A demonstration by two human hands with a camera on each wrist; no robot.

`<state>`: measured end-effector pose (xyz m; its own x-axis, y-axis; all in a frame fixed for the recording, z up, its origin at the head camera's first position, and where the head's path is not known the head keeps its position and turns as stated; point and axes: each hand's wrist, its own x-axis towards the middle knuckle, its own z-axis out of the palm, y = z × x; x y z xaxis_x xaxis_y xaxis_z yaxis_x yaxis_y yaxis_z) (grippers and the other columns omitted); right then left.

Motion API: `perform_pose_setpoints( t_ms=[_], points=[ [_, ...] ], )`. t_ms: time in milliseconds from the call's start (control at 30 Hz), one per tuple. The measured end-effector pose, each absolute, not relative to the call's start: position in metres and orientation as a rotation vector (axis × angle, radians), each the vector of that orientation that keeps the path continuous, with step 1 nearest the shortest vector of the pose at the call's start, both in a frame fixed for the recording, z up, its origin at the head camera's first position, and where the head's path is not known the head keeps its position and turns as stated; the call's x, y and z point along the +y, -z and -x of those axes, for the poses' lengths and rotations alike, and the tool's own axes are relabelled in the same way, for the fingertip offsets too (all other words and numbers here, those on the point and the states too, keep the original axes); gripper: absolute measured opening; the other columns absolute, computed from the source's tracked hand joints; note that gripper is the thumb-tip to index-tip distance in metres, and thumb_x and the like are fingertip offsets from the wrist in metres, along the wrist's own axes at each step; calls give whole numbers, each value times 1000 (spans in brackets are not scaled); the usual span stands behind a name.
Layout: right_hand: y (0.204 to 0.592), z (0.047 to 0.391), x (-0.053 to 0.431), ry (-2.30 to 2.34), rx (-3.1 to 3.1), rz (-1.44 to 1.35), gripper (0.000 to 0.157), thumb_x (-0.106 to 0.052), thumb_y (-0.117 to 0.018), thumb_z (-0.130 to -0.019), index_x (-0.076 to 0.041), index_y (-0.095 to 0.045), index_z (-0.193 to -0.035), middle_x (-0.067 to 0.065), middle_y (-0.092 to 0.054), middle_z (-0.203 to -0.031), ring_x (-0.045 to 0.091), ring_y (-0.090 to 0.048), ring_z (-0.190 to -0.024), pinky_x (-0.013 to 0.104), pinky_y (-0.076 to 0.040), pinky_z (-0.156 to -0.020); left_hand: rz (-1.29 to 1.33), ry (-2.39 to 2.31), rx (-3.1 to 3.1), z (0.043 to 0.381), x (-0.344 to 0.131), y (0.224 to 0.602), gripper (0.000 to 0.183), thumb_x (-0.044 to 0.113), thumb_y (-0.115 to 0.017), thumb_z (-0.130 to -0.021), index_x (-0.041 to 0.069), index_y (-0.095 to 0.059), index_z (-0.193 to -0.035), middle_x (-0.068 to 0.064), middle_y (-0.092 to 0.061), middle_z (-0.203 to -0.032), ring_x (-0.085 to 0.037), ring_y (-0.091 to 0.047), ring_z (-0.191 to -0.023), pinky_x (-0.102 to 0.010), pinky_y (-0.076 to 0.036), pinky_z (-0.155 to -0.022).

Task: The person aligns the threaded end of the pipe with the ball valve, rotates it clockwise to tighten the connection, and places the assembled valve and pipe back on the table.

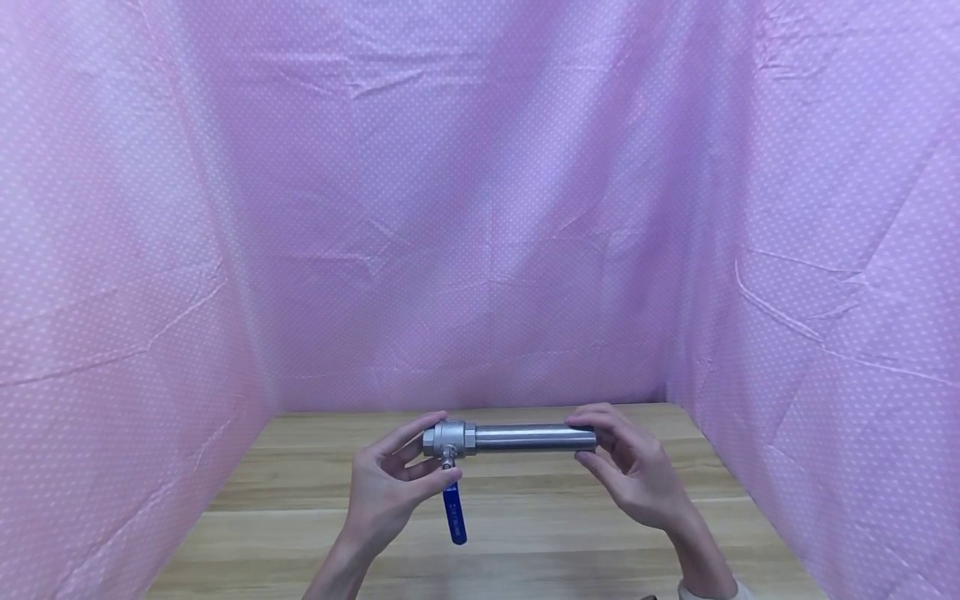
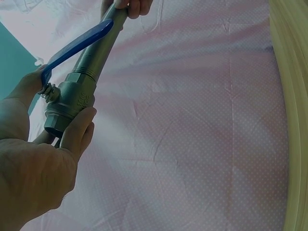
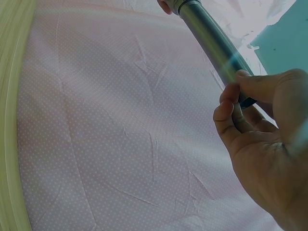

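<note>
A silvery ball valve [image 1: 451, 437] with a blue lever handle [image 1: 454, 515] is joined to a straight metal pipe [image 1: 525, 437]. My left hand [image 1: 386, 487] grips the valve body, its thumb by the base of the lever and its fingers behind the hex end. At the pipe's other end, my right hand [image 1: 633, 471] pinches the tip between thumb and fingers. Valve and pipe are held level above the table in the head view, the lever pointing toward me. Threads [image 2: 86, 72] show where the pipe meets the valve in the left wrist view.
A wood-grain table [image 1: 525, 542] lies beneath the hands. Pink dotted cloth [image 1: 480, 208] hangs behind the table and along its left and right sides. A teal surface [image 3: 284, 53] shows past the cloth in the right wrist view.
</note>
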<state>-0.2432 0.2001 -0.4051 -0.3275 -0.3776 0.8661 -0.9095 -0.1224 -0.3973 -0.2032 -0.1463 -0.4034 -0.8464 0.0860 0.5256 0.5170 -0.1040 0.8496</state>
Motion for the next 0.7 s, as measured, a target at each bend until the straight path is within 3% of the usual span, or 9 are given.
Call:
perform_pose_setpoints(
  t_ms=[267,700],
  points=[
    [405,244,201,-1433,-1657,-1423,63,42,-65,-79,20,-61,-138,21,-68,-135,11,-70,-121,17,-66,-100,671,2018,-1866,203,-146,403,72,-17,-92,-79,-7,-68,-147,3,-77,-146,-15,-79,-131,-39,-69,-106],
    [404,243,202,-1373,-1724,-1353,58,37,-69,-83,16,-65,-137,11,-71,-126,12,-64,-100,21,-62,-80,702,2004,-1855,205,-146,404,72,-17,-91,-80,-8,-67,-147,4,-78,-145,-16,-79,-130,-38,-69,-106]
  ],
)
